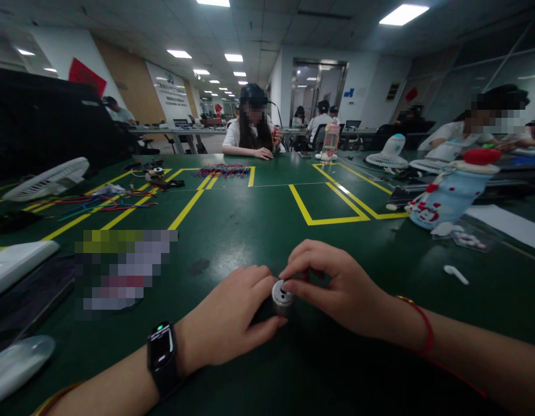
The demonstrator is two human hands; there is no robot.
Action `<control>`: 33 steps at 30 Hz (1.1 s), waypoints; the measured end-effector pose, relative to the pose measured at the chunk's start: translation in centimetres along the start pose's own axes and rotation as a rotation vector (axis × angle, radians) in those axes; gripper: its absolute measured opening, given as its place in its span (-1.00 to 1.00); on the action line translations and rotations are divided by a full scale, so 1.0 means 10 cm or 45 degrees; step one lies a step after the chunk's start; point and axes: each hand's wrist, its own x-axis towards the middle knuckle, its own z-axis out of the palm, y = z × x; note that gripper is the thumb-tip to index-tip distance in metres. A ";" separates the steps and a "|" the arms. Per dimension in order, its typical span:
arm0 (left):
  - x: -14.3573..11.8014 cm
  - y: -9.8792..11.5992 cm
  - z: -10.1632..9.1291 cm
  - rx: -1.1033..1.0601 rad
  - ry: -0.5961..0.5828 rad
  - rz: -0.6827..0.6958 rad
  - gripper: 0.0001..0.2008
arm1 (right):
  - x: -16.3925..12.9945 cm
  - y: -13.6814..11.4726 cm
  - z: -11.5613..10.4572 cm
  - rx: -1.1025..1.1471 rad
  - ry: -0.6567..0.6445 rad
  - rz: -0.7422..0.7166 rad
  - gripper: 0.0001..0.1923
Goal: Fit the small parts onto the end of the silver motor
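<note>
Gripping metal cylinder [282, 296] | left hand [233, 320] | right hand [337, 286] | green table [250, 231]

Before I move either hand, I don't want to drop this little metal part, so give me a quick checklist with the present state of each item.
1. Left hand steadies the small metal cylinder: ok, it wraps the side.
2. Right hand fingertips on the cylinder's top: ok.
3. Cylinder sits on the green mat: cannot tell, its base is hidden.
4. White earbud apart from the right hand: ok.
5. Snowman bottle stable: not ok, it lies tilted.
</note>
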 end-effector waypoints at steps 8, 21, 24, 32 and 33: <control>0.08 0.03 0.05 0.021 -0.064 -0.036 -0.81 | -0.05 0.04 -0.09 0.055 -0.134 0.174 -0.84; 0.20 0.03 0.15 -0.012 -0.103 -0.072 -0.81 | -0.07 1.24 -0.68 -0.034 0.468 0.588 -0.65; 0.20 0.03 0.15 -0.016 -0.115 -0.072 -0.82 | -0.09 1.16 -0.64 -0.077 0.377 0.537 -0.70; 0.22 0.06 0.14 -0.012 -0.124 -0.080 -0.84 | -0.15 0.72 -0.28 -0.114 -0.002 0.341 -0.82; 0.22 0.05 0.14 -0.011 -0.124 -0.079 -0.84 | -0.15 0.67 -0.24 -0.099 -0.051 0.302 -0.82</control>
